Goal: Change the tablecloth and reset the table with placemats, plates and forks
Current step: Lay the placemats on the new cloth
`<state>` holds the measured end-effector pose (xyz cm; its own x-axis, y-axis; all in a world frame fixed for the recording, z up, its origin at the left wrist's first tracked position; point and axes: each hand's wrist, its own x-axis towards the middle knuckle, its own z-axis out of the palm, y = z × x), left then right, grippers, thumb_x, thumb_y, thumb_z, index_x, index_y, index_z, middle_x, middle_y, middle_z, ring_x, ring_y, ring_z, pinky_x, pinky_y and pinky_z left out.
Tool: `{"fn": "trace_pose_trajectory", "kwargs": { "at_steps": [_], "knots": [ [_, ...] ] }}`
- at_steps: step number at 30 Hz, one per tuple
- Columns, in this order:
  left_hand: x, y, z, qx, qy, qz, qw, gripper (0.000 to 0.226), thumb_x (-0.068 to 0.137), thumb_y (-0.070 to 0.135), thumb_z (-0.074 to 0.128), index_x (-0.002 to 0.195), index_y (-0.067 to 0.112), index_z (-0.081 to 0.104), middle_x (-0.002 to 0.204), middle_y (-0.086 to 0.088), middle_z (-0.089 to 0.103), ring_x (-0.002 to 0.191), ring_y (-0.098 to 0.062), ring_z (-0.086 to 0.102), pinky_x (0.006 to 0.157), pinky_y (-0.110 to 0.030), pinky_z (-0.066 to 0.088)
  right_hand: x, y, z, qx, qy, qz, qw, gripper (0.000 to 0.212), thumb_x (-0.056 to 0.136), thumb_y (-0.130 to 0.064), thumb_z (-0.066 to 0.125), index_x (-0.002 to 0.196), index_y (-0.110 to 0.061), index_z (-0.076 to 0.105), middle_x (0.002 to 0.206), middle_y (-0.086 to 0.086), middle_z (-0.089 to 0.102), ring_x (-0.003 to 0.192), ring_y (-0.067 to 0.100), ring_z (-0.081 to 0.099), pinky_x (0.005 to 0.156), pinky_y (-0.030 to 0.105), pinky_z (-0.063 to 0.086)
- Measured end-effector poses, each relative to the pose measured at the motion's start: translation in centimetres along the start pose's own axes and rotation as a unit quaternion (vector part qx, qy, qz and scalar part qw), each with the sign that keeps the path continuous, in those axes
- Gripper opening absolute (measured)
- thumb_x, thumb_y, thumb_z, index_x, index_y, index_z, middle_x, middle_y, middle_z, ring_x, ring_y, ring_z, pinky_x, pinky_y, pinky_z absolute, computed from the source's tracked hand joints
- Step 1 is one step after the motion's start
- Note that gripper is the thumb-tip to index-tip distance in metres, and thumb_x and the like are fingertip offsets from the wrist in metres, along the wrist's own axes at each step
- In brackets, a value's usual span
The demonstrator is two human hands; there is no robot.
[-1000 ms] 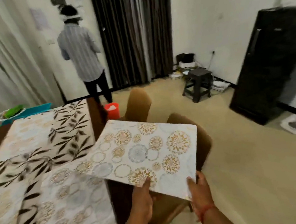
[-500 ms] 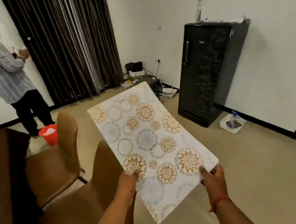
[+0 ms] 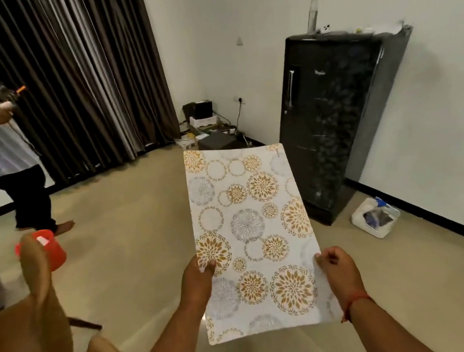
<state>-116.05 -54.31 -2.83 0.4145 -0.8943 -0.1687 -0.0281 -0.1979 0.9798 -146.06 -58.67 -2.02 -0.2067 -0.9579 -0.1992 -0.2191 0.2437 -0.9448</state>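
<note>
On the far left a person stands by the dark curtain. Lower down is a red bucket on the floor, and two brown chairs sit in the bottom left corner.

The left hand grips the left edge of the mat, with the thumb on top. The mat is held up in the air over the floor, out in front of the body, with its long side pointing away. The right hand pinches the right edge. The two hands are apart, one on each side, near the end closest to the body.

The mat looks thin and light. It stays almost flat with only a small bend, so it is likely a bit stiff, not floppy like cloth. It may be smooth and could slip, so holding both side edges seems a good way to carry it.

On the right stands a black fridge by the wall. No table shows here.
</note>
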Motion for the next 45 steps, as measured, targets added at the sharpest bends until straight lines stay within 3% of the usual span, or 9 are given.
{"fn": "trace_pose_trajectory", "kwargs": {
  "at_steps": [5, 10, 15, 19, 26, 31, 36, 43, 45],
  "knots": [
    [11.6, 1.3, 2.0, -0.022, 0.073, -0.002, 0.997, 0.023, 0.099, 0.022, 0.061, 0.121, 0.018, 0.065, 0.111, 0.008, 0.071, 0.105, -0.009, 0.064, 0.087, -0.026, 0.048, 12.4, -4.4, 6.8, -0.014, -0.112, -0.019, 0.993, 0.023, 0.097, -0.031, 0.060, 0.087, -0.011, 0.058, 0.081, 0.004, 0.071, 0.072, 0.025, 0.069, 0.062, 0.036, 0.053],
    [19.9, 2.2, 0.6, -0.057, 0.199, -0.028, 0.978, 0.020, 0.099, 0.023, 0.061, 0.117, 0.020, 0.066, 0.108, 0.010, 0.071, 0.103, -0.007, 0.065, 0.086, -0.026, 0.048, 23.5, -8.6, 16.5, -0.017, -0.242, -0.041, 0.969, 0.015, 0.100, -0.032, 0.055, 0.106, -0.026, 0.067, 0.099, -0.005, 0.076, 0.089, 0.021, 0.073, 0.084, 0.049, 0.058],
    [25.5, 3.8, -3.9, -0.074, 0.315, -0.047, 0.945, 0.015, 0.099, 0.018, 0.060, 0.114, 0.018, 0.063, 0.102, 0.008, 0.068, 0.096, -0.012, 0.064, 0.080, -0.022, 0.049, 29.8, -12.7, 28.2, -0.041, -0.344, -0.058, 0.936, 0.017, 0.101, -0.032, 0.054, 0.109, -0.029, 0.068, 0.105, -0.007, 0.075, 0.098, 0.020, 0.071, 0.091, 0.052, 0.055],
    [31.4, 3.3, -11.7, -0.094, 0.415, -0.075, 0.902, 0.018, 0.100, 0.017, 0.059, 0.117, 0.013, 0.064, 0.108, -0.002, 0.070, 0.101, -0.021, 0.065, 0.091, -0.035, 0.051, 31.7, -15.8, 41.3, -0.041, -0.428, -0.074, 0.900, 0.017, 0.101, -0.029, 0.053, 0.110, -0.030, 0.068, 0.107, -0.006, 0.074, 0.100, 0.020, 0.070, 0.092, 0.050, 0.055],
    [41.8, 2.5, -25.6, -0.108, 0.470, -0.100, 0.870, 0.016, 0.103, 0.014, 0.052, 0.113, 0.021, 0.063, 0.109, 0.000, 0.070, 0.103, -0.021, 0.064, 0.089, -0.038, 0.051, 33.3, -21.9, 61.8, -0.046, -0.503, -0.077, 0.860, 0.017, 0.102, -0.025, 0.053, 0.109, -0.026, 0.069, 0.103, -0.005, 0.075, 0.096, 0.020, 0.072, 0.089, 0.046, 0.057],
    [47.0, 2.8, -35.3, -0.137, 0.513, -0.117, 0.839, 0.019, 0.103, 0.017, 0.051, 0.106, 0.030, 0.065, 0.106, 0.003, 0.074, 0.101, -0.022, 0.070, 0.093, -0.052, 0.055, 33.2, -26.0, 75.7, -0.066, -0.540, -0.103, 0.833, 0.015, 0.101, -0.024, 0.053, 0.105, -0.028, 0.068, 0.100, -0.007, 0.075, 0.090, 0.014, 0.071, 0.078, 0.035, 0.057],
    [51.7, 2.5, -44.6, -0.171, 0.590, -0.115, 0.781, 0.019, 0.105, 0.016, 0.048, 0.118, 0.021, 0.061, 0.109, 0.001, 0.073, 0.101, -0.022, 0.069, 0.094, -0.049, 0.055, 32.1, -28.2, 90.9, -0.093, -0.609, -0.143, 0.775, 0.020, 0.102, -0.024, 0.052, 0.118, -0.022, 0.064, 0.116, -0.006, 0.068, 0.112, 0.017, 0.061, 0.102, 0.043, 0.048],
    [55.9, 2.0, -55.7, -0.218, 0.716, -0.124, 0.651, 0.020, 0.105, 0.015, 0.049, 0.118, 0.021, 0.063, 0.110, 0.001, 0.071, 0.102, -0.018, 0.067, 0.079, -0.033, 0.054, 27.8, -32.3, 110.9, -0.136, -0.738, -0.139, 0.647, 0.017, 0.101, -0.020, 0.054, 0.113, -0.025, 0.066, 0.105, -0.009, 0.071, 0.100, 0.015, 0.066, 0.086, 0.038, 0.053],
    [55.9, 2.3, -58.3, -0.229, 0.743, -0.134, 0.614, 0.019, 0.105, 0.017, 0.049, 0.118, 0.019, 0.063, 0.111, 0.000, 0.071, 0.102, -0.019, 0.066, 0.085, -0.038, 0.054, 25.6, -34.1, 115.1, -0.146, -0.757, -0.146, 0.620, 0.020, 0.100, -0.016, 0.055, 0.115, -0.023, 0.067, 0.104, -0.006, 0.073, 0.097, 0.016, 0.068, 0.084, 0.039, 0.055]
  ]
}}
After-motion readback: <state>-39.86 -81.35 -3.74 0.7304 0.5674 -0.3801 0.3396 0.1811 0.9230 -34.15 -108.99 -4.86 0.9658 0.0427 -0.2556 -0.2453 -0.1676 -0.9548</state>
